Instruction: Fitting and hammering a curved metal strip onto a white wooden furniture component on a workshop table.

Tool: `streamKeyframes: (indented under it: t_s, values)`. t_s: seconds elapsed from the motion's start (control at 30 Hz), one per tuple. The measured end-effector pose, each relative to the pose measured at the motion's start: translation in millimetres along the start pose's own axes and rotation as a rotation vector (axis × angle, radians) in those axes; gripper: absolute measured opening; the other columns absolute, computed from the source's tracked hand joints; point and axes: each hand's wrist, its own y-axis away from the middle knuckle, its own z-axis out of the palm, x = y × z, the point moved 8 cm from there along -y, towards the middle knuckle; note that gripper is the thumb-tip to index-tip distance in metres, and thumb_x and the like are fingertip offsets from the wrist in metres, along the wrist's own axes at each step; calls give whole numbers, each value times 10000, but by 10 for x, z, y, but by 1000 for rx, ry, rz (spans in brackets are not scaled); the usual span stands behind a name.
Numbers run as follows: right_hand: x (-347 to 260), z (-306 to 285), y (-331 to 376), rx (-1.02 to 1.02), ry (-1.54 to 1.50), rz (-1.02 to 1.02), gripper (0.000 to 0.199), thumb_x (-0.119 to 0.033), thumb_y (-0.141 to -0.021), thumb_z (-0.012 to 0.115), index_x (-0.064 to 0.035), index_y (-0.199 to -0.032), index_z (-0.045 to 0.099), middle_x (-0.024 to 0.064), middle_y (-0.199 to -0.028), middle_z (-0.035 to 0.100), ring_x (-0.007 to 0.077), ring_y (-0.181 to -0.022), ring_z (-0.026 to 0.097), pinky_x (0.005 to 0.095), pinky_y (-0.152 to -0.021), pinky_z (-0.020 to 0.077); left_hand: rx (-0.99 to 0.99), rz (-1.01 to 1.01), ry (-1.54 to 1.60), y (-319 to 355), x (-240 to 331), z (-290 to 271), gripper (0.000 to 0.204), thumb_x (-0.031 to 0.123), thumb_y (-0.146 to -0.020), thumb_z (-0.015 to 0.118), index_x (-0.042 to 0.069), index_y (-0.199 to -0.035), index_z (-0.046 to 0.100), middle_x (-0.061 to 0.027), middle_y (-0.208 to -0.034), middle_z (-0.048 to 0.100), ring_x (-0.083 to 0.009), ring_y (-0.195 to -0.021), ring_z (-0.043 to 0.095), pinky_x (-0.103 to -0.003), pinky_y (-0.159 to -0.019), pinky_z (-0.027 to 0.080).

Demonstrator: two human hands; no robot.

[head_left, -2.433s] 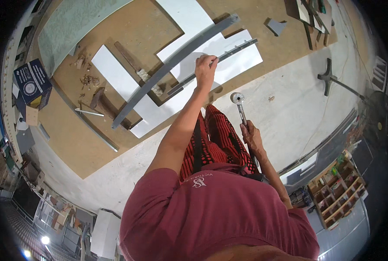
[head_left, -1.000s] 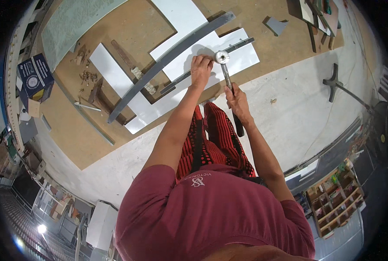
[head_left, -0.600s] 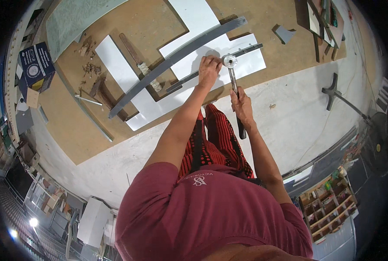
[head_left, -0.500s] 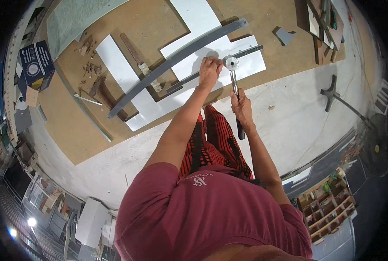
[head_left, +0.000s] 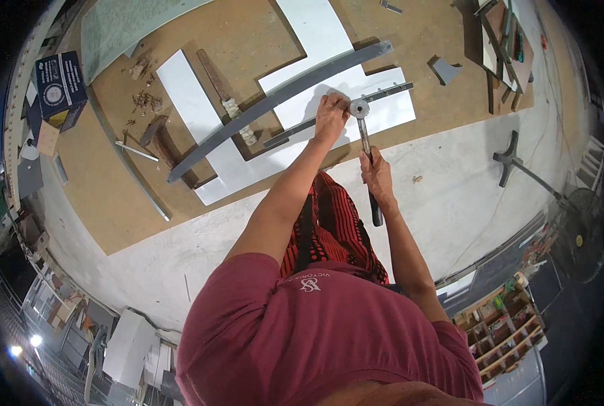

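My right hand [head_left: 376,174] is wrapped round the handle of a hammer [head_left: 365,135], whose round metal head lies over a narrow dark strip [head_left: 388,93]. Just left of the hammer head, my left hand [head_left: 330,120] has its fingertips pinched together at the strip; what they hold is hidden. Small upright pieces like nails stand along the strip's right part. The strip crosses a white cut-out board [head_left: 400,111]. A long, curved grey strip [head_left: 282,101] lies across the same board, beyond my left hand.
The boards rest on a brown sheet [head_left: 129,227]. To the left lie a hammer with a wooden handle [head_left: 158,145], a cord-wrapped stick [head_left: 215,80] and loose nails [head_left: 145,101]. A dark blue box [head_left: 62,88] sits farther left; scrap strips [head_left: 501,54] are piled at far right.
The hammer head looks smaller and a little lower, closer down to the strip. My left hand keeps its pinch beside it. The whole view has shifted slightly.
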Motion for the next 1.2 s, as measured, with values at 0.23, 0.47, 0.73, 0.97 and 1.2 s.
streamKeyframes:
  t_s: [0.23,0.47,0.73,0.97,1.2]
  values:
    - [-26,16,-5,-11,-1,6,286,-323,-925,479,-37,-932,475,142,-564,537,236,-463,544,358,-433,412,-34,-12,5,-2,9,7,170,50,-649,660,42,-812,614,-90,-897,547,-282,-883,510,-399,-805,414]
    - [-88,-16,87,-12,-207,9,257,-308,-927,471,-53,-893,472,12,-579,438,100,-465,427,271,-428,377,37,16,-9,38,22,24,81,142,-695,659,90,-753,635,-57,-855,572,-237,-937,495,-384,-897,385]
    - [-157,58,25,-63,-206,-4,296,-335,-931,476,-70,-805,432,-16,-560,391,70,-451,396,231,-404,351,-84,-31,4,10,-86,16,129,97,-705,650,55,-825,634,-94,-948,553,-250,-966,522,-397,-926,383]
    - [-191,5,122,-70,-293,47,284,-341,-923,499,-83,-826,429,-39,-544,367,56,-446,388,221,-398,346,113,-147,34,-38,-416,-1218,203,132,-791,582,63,-982,593,-115,-1016,553,-281,-968,538,-390,-850,452]
    - [-220,172,214,-124,-163,81,292,-347,-928,472,-74,-828,438,-31,-535,365,57,-418,372,226,-375,337,478,-776,-361,678,-2773,-3512,142,157,-792,570,84,-885,648,-137,-940,620,-326,-888,574,-436,-779,454]
